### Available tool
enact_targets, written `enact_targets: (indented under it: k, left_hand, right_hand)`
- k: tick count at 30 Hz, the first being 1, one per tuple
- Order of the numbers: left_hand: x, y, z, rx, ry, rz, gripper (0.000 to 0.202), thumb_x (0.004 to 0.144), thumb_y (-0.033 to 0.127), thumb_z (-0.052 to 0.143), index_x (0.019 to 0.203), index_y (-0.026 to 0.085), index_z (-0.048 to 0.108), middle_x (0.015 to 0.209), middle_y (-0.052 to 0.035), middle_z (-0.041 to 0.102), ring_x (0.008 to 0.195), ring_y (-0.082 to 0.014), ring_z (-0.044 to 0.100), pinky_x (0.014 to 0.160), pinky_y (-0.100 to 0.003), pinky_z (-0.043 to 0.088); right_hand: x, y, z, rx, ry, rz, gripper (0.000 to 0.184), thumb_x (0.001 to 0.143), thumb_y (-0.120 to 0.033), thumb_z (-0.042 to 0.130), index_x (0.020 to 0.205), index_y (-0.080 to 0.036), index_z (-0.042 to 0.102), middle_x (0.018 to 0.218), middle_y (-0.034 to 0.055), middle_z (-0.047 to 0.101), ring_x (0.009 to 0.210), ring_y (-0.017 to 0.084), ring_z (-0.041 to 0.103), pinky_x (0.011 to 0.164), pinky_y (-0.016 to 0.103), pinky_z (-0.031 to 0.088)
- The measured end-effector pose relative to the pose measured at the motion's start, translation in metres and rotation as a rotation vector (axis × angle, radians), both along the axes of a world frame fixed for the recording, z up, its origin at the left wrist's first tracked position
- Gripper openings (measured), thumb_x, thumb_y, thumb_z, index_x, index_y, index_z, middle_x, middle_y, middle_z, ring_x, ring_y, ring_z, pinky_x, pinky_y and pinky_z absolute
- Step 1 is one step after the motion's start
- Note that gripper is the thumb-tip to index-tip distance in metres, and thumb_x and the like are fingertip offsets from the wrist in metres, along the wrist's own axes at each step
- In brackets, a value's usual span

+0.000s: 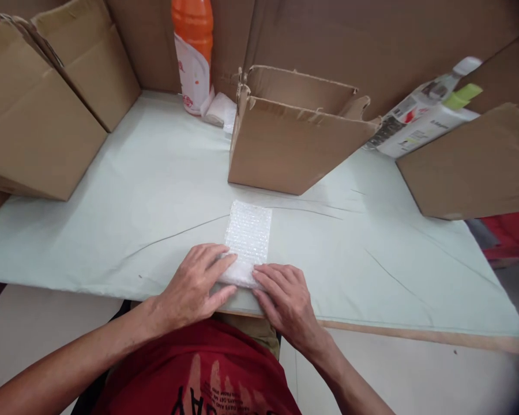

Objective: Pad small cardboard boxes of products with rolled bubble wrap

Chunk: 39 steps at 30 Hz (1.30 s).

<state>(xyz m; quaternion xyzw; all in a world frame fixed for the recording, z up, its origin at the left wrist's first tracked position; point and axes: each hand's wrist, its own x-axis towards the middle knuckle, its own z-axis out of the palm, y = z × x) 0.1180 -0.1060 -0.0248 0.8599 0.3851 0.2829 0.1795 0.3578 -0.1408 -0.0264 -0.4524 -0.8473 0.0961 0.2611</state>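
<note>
Two hands are at work here, and both rest on a single piece of bubble wrap (249,230), a small white oblong lying flat on the pale green table cover (155,190) near the front edge, right in front of the person. The left hand (194,285) lies mostly spread, its fingers stretched across the near left corner of the wrap and pressing down on it. The right hand (288,300) is flat and open too, its fingertips laid on the near end of the wrap just beside those of the left hand. Neither hand is closed around anything. I count four cardboard boxes standing on the table. Two are on the left, the front left box (34,132) with the rear left box (95,63) just behind it. One open box (294,144) stands in the middle, beyond the wrap and apart from it, and one right box (471,167) is at the far right. There is one orange bottle (193,52) upright at the back, with one small white bundle (219,109) touching its base. One white printed package (419,124) leans tilted between the open box and the right box. The person wears a red shirt (207,369).
</note>
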Motion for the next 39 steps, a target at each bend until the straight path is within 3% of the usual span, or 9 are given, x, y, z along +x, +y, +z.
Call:
enact_targets:
  k: [4,7,11,16,21,25,30,35,39]
  left_hand:
    - [-0.002,0.000,0.005,-0.139,-0.046,-0.087,0.039,0.094,0.012,0.053,0.133,0.018,0.051,0.110,-0.0094,0.069,0.100,-0.0232,0.062,0.091,-0.041,0.050]
    - [0.000,0.013,0.004,-0.170,-0.061,-0.005,0.035,0.096,0.016,0.052,0.132,0.017,0.052,0.099,-0.0071,0.071,0.090,-0.0217,0.063,0.083,-0.038,0.051]
    - [0.003,0.029,-0.002,-0.050,0.011,0.111,0.030,0.097,0.019,0.052,0.126,0.015,0.057,0.111,-0.0123,0.069,0.100,-0.0259,0.063,0.087,-0.042,0.051]
    - [0.003,0.023,0.003,-0.012,-0.030,0.016,0.039,0.093,0.020,0.060,0.131,0.014,0.054,0.123,-0.0150,0.064,0.113,-0.0284,0.058,0.097,-0.046,0.048]
    - [0.000,0.017,0.008,-0.125,-0.109,-0.020,0.042,0.091,0.012,0.057,0.133,0.015,0.051,0.105,-0.0075,0.070,0.096,-0.0218,0.061,0.090,-0.040,0.049]
    - [0.004,0.028,0.003,-0.065,0.005,0.078,0.033,0.094,0.021,0.056,0.126,0.013,0.056,0.097,-0.0088,0.071,0.088,-0.0248,0.063,0.082,-0.042,0.051]
    - [0.009,0.032,-0.002,-0.051,0.084,0.216,0.037,0.092,0.023,0.058,0.127,0.012,0.057,0.114,-0.0148,0.069,0.104,-0.0308,0.064,0.092,-0.048,0.052]
    - [-0.002,0.017,-0.002,-0.227,-0.116,0.206,0.052,0.087,0.024,0.059,0.137,0.013,0.051,0.134,-0.0169,0.061,0.124,-0.0305,0.058,0.106,-0.049,0.047]
    - [-0.014,0.008,0.007,-0.549,-0.272,0.065,0.079,0.077,0.017,0.058,0.152,0.015,0.034,0.145,-0.0153,0.055,0.128,-0.0268,0.057,0.107,-0.042,0.048]
  right_hand:
    - [0.003,0.008,0.002,-0.134,0.143,-0.051,0.028,0.098,-0.019,0.057,0.125,-0.027,0.058,0.101,0.0052,0.073,0.091,0.021,0.067,0.081,0.039,0.051]
    - [0.006,0.011,0.005,-0.045,0.088,-0.121,0.033,0.097,-0.021,0.059,0.129,-0.025,0.056,0.122,0.0121,0.068,0.108,0.026,0.064,0.088,0.042,0.050]
    - [0.005,0.022,0.002,0.045,-0.085,-0.056,0.035,0.094,-0.023,0.063,0.128,-0.024,0.056,0.131,0.0150,0.064,0.114,0.030,0.061,0.090,0.046,0.046]
    - [0.004,0.035,0.004,0.048,-0.093,0.002,0.028,0.094,-0.011,0.057,0.121,-0.019,0.058,0.112,0.0104,0.073,0.096,0.023,0.065,0.084,0.041,0.044]
    - [0.007,0.023,0.017,-0.176,0.067,-0.030,0.023,0.098,-0.019,0.056,0.121,-0.021,0.060,0.097,0.0047,0.074,0.082,0.018,0.063,0.078,0.035,0.048]
    - [0.007,0.030,0.014,-0.110,-0.078,-0.178,0.025,0.099,-0.031,0.054,0.120,-0.020,0.063,0.118,0.0120,0.071,0.103,0.026,0.064,0.086,0.041,0.048]
    - [0.008,0.049,0.002,-0.144,-0.241,-0.233,0.037,0.097,-0.043,0.055,0.121,-0.017,0.064,0.144,0.0191,0.056,0.129,0.036,0.053,0.100,0.052,0.045]
    - [0.005,0.034,0.000,-0.256,0.044,-0.111,0.020,0.091,-0.037,0.064,0.102,-0.021,0.059,0.141,0.0156,0.059,0.127,0.031,0.057,0.101,0.047,0.047]
    - [-0.001,0.019,0.006,-0.448,0.304,-0.036,0.021,0.088,-0.029,0.067,0.106,-0.025,0.057,0.121,0.0079,0.068,0.109,0.022,0.066,0.091,0.034,0.052]
